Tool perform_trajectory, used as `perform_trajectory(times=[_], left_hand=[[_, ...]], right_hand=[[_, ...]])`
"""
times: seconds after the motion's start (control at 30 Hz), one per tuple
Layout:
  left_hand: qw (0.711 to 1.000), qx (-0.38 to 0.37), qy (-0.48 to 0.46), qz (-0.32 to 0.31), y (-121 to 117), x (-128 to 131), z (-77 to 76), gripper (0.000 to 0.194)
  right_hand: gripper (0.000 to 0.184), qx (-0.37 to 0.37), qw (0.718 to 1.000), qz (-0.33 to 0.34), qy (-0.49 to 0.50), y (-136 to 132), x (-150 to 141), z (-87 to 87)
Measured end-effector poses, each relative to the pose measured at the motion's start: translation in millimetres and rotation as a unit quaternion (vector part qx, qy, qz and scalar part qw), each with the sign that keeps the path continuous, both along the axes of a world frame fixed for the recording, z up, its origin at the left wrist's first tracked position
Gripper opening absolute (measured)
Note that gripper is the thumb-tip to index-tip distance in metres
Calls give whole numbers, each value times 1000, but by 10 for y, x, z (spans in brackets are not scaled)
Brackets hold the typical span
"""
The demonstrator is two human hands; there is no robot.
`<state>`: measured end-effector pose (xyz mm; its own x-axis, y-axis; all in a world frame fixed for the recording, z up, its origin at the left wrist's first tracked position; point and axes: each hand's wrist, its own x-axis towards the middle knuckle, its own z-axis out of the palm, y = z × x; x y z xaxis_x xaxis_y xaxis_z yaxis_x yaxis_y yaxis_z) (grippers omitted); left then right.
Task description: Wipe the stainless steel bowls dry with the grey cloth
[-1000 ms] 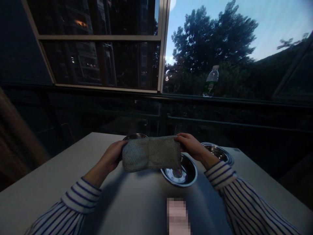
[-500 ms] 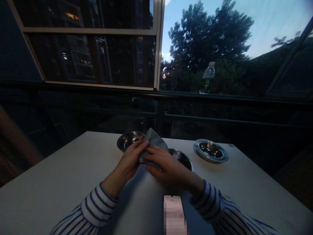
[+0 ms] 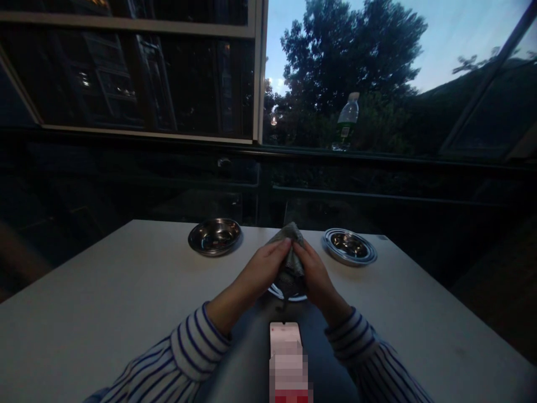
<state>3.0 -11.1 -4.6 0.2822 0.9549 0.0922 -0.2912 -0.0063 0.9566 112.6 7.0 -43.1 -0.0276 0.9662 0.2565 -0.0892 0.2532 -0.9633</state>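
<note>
A grey cloth point(image 3: 292, 267) is bunched between my two hands above the middle of the table. My left hand point(image 3: 264, 264) grips it from the left, with the thumb on top. From the right, my right hand point(image 3: 315, 274) closes on the same cloth, its thumb near the other one. Directly beneath is a metal bowl point(image 3: 298, 298), mostly hidden by the cloth and hands; only its shiny near rim shows. Whether the cloth touches the bowl I cannot tell.
On the white table point(image 3: 138, 291), a metal bowl point(image 3: 215, 238) stands at the back left. Several nested metal bowls point(image 3: 350, 246) are at the back right. A phone point(image 3: 285, 341) lies in front of me. A plastic bottle point(image 3: 346, 123) stands on the window ledge.
Both hands have moved right with the cloth, from between two bowls to over the middle bowl. My right hand has shifted from lying across the cloth to gripping its right side. The view has shifted slightly.
</note>
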Motion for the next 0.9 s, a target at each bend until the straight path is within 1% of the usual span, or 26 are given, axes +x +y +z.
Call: perform_trajectory(times=[0.07,0.1,0.17,0.2,0.23,0.27,0.3,0.33,0.4,0.47,0.5,0.57,0.63,0.7,0.77,0.9], left_hand=[[999,26,35,20,-39,26,23,28],[997,41,57,43,-64,14,28,27],[987,58,107,105,-100,-58,10,25],[978,63,124,153,-104,-112,-21,24],[969,59,145,193,-94,-173,-70,24],[960,32,154,230,-72,-235,-138,23],[956,-12,152,249,-40,-294,-223,21],[954,-37,152,256,-3,-345,-320,19],[953,-77,150,253,70,-411,-528,15],[954,-112,147,236,115,-423,-714,16],[957,-122,142,221,124,-413,-790,19],[963,-139,130,191,122,-374,-900,24],[967,-149,116,169,106,-333,-966,28],[970,-155,98,156,93,-305,-1007,30],[973,-159,76,149,88,-290,-1035,33],[976,-167,31,139,85,-278,-1067,37]], right_hand=[[44,-8,1000,-23,-1,1,78,5],[45,-8,999,-37,-7,5,128,6],[46,-9,998,-65,-18,18,246,6],[46,-9,996,-79,-26,25,312,5],[45,-10,995,-92,-34,28,381,7],[44,-10,994,-104,-43,27,449,11],[43,-9,992,-117,-51,21,514,17],[42,-10,990,-127,-57,10,575,26],[40,7,984,-151,-92,-22,674,44],[39,62,966,-178,-175,-52,746,40],[39,101,949,-191,-231,-61,772,24],[43,176,901,-209,-337,-64,814,-36],[45,221,865,-205,-402,-58,841,-116],[45,242,846,-177,-441,-63,849,-180],[42,239,843,-125,-466,-95,829,-206],[39,161,853,-19,-497,-219,694,-199]])
